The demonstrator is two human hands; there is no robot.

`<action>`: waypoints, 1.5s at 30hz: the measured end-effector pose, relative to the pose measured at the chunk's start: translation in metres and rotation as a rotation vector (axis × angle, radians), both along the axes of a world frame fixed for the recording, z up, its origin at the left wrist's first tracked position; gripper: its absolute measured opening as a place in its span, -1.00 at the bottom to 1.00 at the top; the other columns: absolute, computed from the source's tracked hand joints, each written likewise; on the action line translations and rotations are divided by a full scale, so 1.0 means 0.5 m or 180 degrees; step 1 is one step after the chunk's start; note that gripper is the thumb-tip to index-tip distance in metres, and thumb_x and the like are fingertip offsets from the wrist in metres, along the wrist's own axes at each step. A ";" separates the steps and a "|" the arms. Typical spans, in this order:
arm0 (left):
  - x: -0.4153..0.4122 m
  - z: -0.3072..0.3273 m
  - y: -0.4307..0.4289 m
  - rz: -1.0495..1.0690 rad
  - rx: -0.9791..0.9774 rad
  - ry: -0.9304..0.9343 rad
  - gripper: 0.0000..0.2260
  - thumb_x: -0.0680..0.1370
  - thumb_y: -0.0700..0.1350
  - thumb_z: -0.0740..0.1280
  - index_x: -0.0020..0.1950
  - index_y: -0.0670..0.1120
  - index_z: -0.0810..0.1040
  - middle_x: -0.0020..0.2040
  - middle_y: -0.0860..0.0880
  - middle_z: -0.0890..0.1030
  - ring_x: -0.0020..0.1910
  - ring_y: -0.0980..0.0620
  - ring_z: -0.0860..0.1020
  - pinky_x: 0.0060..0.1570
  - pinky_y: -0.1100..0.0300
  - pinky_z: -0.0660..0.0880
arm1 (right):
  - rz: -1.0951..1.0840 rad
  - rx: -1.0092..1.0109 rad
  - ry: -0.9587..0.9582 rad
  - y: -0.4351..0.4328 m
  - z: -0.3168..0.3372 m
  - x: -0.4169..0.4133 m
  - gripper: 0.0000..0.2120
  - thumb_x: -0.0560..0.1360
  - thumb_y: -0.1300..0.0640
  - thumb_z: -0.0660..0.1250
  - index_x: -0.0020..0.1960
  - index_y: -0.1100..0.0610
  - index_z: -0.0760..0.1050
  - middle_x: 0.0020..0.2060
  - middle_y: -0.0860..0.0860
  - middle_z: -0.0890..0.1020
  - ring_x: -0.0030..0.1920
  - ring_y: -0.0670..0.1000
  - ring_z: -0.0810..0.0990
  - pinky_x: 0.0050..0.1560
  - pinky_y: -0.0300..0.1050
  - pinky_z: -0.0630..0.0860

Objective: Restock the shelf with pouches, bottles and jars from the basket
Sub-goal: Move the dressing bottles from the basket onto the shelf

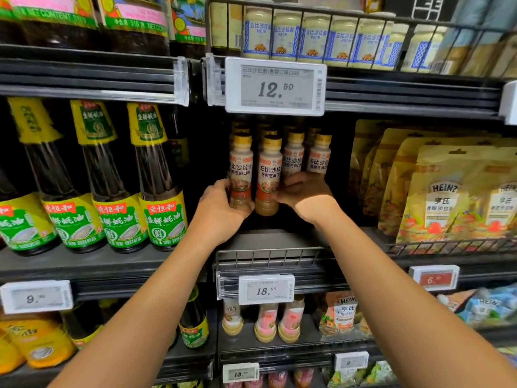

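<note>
On the middle shelf [268, 239], beneath a 12.50 price tag [275, 86], two dressing bottles are held at the front of a row of like bottles. The left bottle [240, 175] is gripped low by the left hand [221, 211], fingers curled round it. The right bottle [269, 177] is clasped at its side by the right hand [305, 194]. Oyster sauce bottles [112, 191] are ranged to the left, Heinz pouches [442, 197] to the right.
</note>
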State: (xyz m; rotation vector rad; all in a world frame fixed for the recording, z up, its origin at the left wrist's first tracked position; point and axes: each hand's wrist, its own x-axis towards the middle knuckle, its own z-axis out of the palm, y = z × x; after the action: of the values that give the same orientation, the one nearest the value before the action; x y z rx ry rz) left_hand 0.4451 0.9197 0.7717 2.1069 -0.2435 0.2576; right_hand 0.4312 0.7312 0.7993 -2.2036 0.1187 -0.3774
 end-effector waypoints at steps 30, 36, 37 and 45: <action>-0.372 -0.061 -0.476 -0.3237 -0.1272 0.0618 -0.81 0.52 -0.17 0.46 0.08 0.01 0.58 -0.21 0.09 0.64 -0.15 0.02 0.63 -0.09 0.18 0.56 | -0.1804 0.1341 -0.1222 -0.311 -0.142 -0.649 -0.78 0.37 -0.10 0.47 -0.01 -0.11 0.64 -0.19 -0.01 0.70 -0.13 0.06 0.67 -0.06 0.09 0.66; -0.472 -0.112 -0.609 -0.3543 -0.1070 0.1019 -0.80 0.53 -0.24 0.44 0.08 -0.01 0.59 -0.21 0.08 0.64 -0.15 0.05 0.61 -0.03 0.19 0.56 | -0.2337 0.1391 -0.1231 -0.404 -0.181 -0.789 -0.79 0.35 -0.09 0.47 -0.03 -0.09 0.64 -0.22 0.04 0.69 -0.19 -0.02 0.66 -0.14 -0.01 0.64; -0.490 -0.122 -0.629 -0.3574 -0.1039 0.1080 -0.81 0.53 -0.23 0.44 0.08 0.00 0.59 -0.19 0.05 0.65 -0.14 0.02 0.63 -0.03 0.22 0.56 | -0.2412 0.1393 -0.1208 -0.419 -0.188 -0.812 -0.82 0.37 -0.06 0.48 -0.04 -0.09 0.64 -0.22 0.02 0.69 -0.20 -0.03 0.66 -0.16 -0.04 0.65; -0.613 -0.192 -0.776 -0.3880 -0.0833 0.1549 -0.80 0.54 -0.24 0.42 0.13 -0.05 0.59 -0.17 0.01 0.67 -0.10 -0.07 0.64 -0.02 0.07 0.60 | -0.3022 0.1650 -0.1212 -0.516 -0.247 -0.977 -0.78 0.51 0.31 0.43 -0.10 -0.02 0.64 -0.27 0.02 0.68 -0.21 -0.05 0.64 -0.22 -0.22 0.61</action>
State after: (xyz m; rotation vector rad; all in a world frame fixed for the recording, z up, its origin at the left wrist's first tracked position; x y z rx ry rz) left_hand 0.1385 0.5318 0.6758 1.3803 -1.0470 -0.8751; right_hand -0.0571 0.4733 0.6760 -1.4080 0.9489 -1.1278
